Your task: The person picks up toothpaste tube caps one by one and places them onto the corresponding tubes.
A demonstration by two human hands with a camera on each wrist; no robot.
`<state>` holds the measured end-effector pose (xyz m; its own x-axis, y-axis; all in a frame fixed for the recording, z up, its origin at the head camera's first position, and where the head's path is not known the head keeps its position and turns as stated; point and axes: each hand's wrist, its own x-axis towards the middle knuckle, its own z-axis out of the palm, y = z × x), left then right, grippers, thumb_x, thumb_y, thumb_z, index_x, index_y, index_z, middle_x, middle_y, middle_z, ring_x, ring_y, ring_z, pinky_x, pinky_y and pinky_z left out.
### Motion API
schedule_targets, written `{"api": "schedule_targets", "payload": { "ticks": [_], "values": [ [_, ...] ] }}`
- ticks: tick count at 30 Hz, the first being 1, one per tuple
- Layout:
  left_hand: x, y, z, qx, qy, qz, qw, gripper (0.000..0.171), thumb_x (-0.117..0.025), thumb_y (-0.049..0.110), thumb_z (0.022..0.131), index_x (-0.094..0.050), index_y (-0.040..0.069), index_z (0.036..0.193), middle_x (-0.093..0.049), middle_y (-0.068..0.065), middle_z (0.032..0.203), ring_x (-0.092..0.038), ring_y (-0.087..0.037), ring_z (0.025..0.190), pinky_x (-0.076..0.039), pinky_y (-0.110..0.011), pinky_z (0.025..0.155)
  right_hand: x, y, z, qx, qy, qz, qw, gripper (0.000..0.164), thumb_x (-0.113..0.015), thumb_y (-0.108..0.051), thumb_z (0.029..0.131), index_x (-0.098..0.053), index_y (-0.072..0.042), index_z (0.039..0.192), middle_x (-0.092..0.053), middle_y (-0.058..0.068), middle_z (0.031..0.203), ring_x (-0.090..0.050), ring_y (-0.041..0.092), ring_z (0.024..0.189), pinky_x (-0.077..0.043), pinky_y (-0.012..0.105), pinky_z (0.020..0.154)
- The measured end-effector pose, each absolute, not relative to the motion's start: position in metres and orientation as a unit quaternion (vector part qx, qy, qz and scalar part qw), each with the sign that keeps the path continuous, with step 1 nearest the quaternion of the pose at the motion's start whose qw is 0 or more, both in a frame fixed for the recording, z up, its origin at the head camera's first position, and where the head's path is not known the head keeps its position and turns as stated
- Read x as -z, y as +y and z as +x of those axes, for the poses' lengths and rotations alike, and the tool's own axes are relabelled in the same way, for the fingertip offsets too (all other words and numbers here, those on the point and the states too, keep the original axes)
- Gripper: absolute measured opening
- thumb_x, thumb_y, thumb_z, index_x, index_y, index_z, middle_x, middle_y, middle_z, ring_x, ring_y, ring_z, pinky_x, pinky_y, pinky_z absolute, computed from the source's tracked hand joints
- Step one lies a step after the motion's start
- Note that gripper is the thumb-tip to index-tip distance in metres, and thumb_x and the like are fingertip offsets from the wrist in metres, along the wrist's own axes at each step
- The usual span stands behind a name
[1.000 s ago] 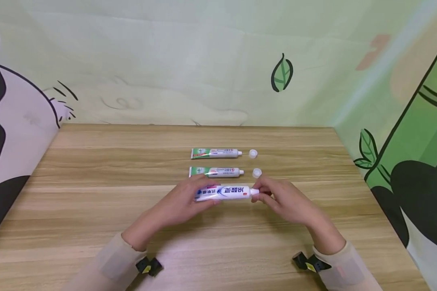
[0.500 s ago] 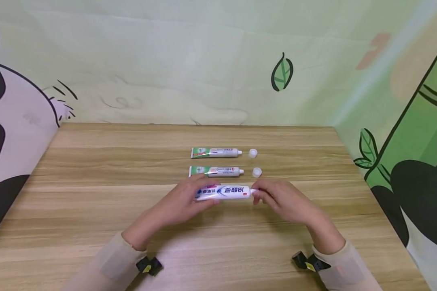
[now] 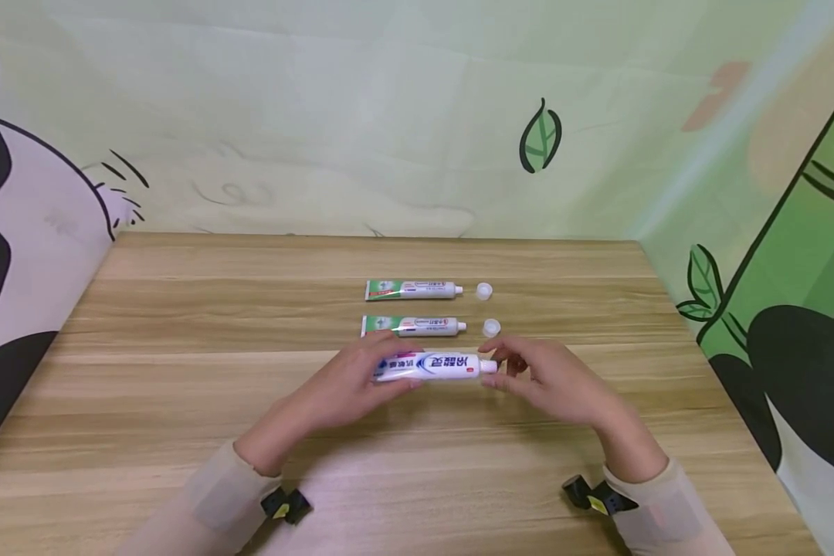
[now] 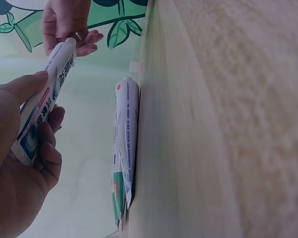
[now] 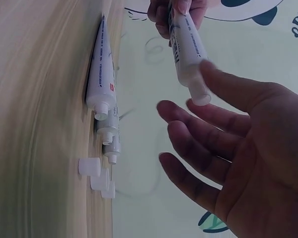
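The left hand (image 3: 344, 378) is gripping a white tube (image 3: 434, 366); at three o'clock, the right hand (image 3: 554, 377), fingers loose, is hovering around its cap (image 3: 489, 366).

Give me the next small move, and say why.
Probably pinch the white cap with the right hand and twist: it sits on the held tube, which the left hand grips; the right hand is loosely open around it; loose caps lie near uncapped tubes.

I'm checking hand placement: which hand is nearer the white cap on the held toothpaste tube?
Right. The right hand is open close around the white cap; the left hand grips the held toothpaste tube toward its opposite end.
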<state>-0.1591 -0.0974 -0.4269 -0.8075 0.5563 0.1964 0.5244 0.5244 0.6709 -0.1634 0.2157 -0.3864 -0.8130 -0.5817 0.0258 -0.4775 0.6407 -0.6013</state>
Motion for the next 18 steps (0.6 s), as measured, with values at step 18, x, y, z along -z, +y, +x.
{"api": "schedule_targets", "payload": {
  "ticks": [18],
  "values": [
    [0.4255, -0.0981, -0.1588, -0.381, 0.874, 0.302, 0.027, 0.042, -0.072, 0.039, 0.098, -0.066, 0.021, 0.135, -0.065, 0.004, 0.122, -0.060, -0.010, 0.101, -0.053, -0.034, 0.088, 0.3885, 0.2123, -0.1632, 0.302, 0.902, -0.307, 0.005, 0.017, -0.083, -0.017, 0.089, -0.068, -0.021, 0.097, -0.066, -0.008, 0.081, -0.058, 0.005, 0.074, -0.050, 0.026, 0.065]
  ]
}}
